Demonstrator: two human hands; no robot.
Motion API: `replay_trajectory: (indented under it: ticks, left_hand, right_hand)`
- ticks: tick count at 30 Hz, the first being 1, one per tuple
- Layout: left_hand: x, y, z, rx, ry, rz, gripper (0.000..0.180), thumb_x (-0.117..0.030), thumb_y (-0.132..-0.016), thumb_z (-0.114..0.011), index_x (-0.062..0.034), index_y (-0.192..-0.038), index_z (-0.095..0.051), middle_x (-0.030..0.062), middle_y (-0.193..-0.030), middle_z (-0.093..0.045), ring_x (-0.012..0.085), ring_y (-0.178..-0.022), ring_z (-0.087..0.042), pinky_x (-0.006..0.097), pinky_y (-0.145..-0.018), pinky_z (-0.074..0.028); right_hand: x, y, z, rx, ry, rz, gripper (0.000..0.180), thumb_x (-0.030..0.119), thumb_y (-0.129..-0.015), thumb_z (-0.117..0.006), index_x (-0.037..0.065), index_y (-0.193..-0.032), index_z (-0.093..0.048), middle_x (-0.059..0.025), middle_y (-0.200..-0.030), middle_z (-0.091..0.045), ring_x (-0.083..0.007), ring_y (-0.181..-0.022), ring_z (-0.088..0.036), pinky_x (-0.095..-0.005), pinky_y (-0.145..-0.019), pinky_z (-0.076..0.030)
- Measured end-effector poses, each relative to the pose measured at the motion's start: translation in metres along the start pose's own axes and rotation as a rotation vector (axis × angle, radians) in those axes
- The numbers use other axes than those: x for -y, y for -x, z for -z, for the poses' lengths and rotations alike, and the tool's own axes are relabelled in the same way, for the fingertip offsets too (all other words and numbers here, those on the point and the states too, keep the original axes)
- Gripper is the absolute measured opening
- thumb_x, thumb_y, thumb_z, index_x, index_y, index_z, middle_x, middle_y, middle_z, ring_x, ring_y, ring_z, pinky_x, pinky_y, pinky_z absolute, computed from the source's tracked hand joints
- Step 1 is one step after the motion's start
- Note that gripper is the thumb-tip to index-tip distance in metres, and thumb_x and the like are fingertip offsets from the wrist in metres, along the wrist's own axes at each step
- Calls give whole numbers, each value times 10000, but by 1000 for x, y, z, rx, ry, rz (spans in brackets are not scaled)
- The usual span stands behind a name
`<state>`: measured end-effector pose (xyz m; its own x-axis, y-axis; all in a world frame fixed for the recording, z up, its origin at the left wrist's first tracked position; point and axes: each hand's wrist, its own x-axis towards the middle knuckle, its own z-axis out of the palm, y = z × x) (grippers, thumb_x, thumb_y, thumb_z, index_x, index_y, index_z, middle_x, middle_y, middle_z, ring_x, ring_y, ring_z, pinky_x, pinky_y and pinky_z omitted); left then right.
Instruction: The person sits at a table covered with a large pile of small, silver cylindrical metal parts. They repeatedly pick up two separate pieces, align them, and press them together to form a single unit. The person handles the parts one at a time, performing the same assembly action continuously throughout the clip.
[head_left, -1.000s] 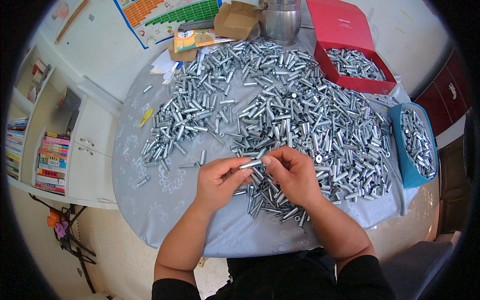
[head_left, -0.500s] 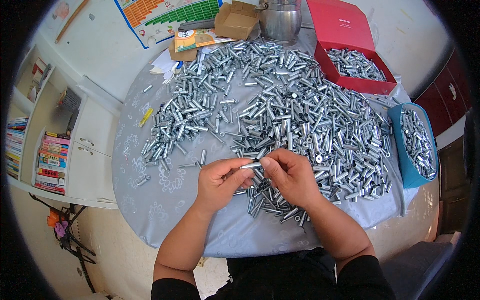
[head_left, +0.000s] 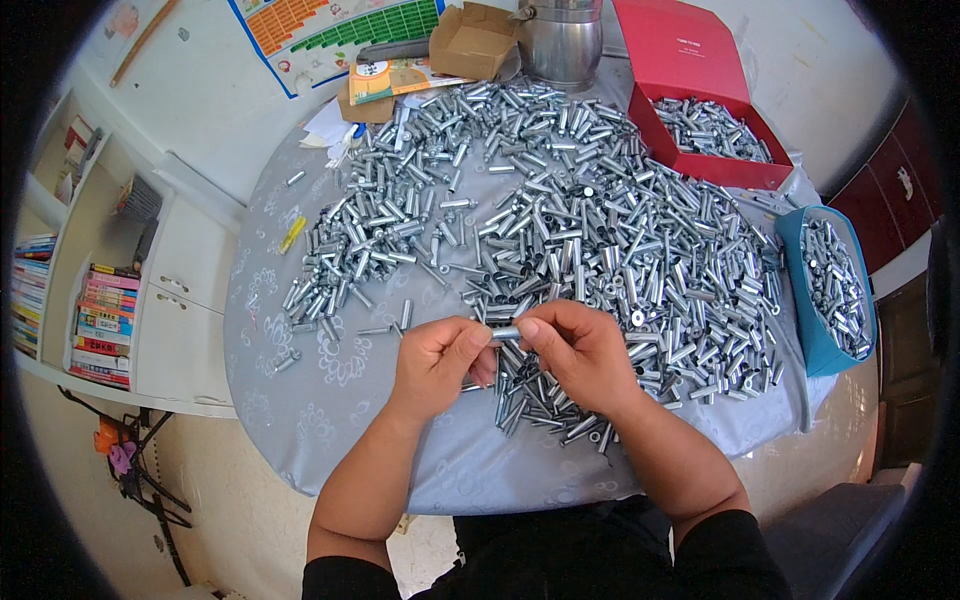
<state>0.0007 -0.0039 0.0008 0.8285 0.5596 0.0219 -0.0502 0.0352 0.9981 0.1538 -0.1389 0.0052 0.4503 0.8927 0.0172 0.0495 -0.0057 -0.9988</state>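
Both hands meet over the near edge of a round table point(head_left: 300, 420) covered with a pale patterned cloth. My left hand point(head_left: 437, 362) and my right hand point(head_left: 577, 352) pinch the two ends of one short silver metal sleeve point(head_left: 504, 332) between their fingertips. Just beyond and under the hands lies a wide heap of the same silver metal sleeves and bolts point(head_left: 600, 240), spread over most of the tabletop. A smaller cluster of sleeves point(head_left: 350, 250) lies to the left.
A red box point(head_left: 715, 135) with metal parts sits at the back right; a blue bin point(head_left: 835, 290) of parts hangs at the right edge. A metal pot point(head_left: 560, 40), cardboard box point(head_left: 470, 40) and booklets stand at the back. White shelves with books point(head_left: 100, 310) are left.
The hands have stayed in the same place; the fingers have shifted slightly around the sleeve held between them.
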Motion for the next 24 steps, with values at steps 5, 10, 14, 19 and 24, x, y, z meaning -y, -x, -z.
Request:
replay_trajectory:
  ticks: [5, 10, 14, 19, 24]
  left_hand:
    - [-1, 0, -1, -11, 40, 27, 299, -242, -996, -553, 17, -872, -639, 49, -674, -634, 95, -550, -588, 226, -501, -489]
    - [-4, 1, -2, -11, 58, 22, 296, -246, -996, -551, 14, -884, -636, 49, -671, -626, 96, -552, -584, 223, -497, -483]
    - [-1, -1, 0, -44, 72, 31, 293, -246, -994, -555, 14, -883, -634, 47, -672, -624, 95, -553, -580, 220, -497, -475]
    - [-1, 0, -1, -4, 32, 40, 301, -259, -994, -557, 10, -884, -635, 43, -675, -624, 87, -553, -574, 221, -501, -472]
    - [-2, -1, -1, -47, 26, 23, 349, -296, -999, -533, 12, -864, -624, 66, -646, -612, 131, -528, -580, 251, -491, -481]
  right_hand:
    - [14, 1, -8, -127, -125, 119, 165, 88, -885, -696, -9, -1016, -673, -58, -901, -637, -68, -669, -534, -233, -588, -449]
    - [6, 0, 0, -12, 41, 36, 210, 82, -885, -691, -2, -1075, -659, -64, -943, -631, -68, -667, -538, -228, -588, -447]
    - [13, 1, -7, -94, -19, 117, 227, 70, -882, -687, 6, -1098, -653, -64, -953, -624, -72, -643, -529, -224, -581, -443]
    - [4, 0, -1, -68, 75, 94, 261, 88, -880, -693, 14, -1126, -642, -53, -896, -628, -62, -647, -533, -212, -578, -439]
    - [-3, 0, -6, -71, -82, 40, 283, 120, -881, -702, 19, -1137, -638, -41, -844, -643, -53, -675, -548, -212, -587, -448]
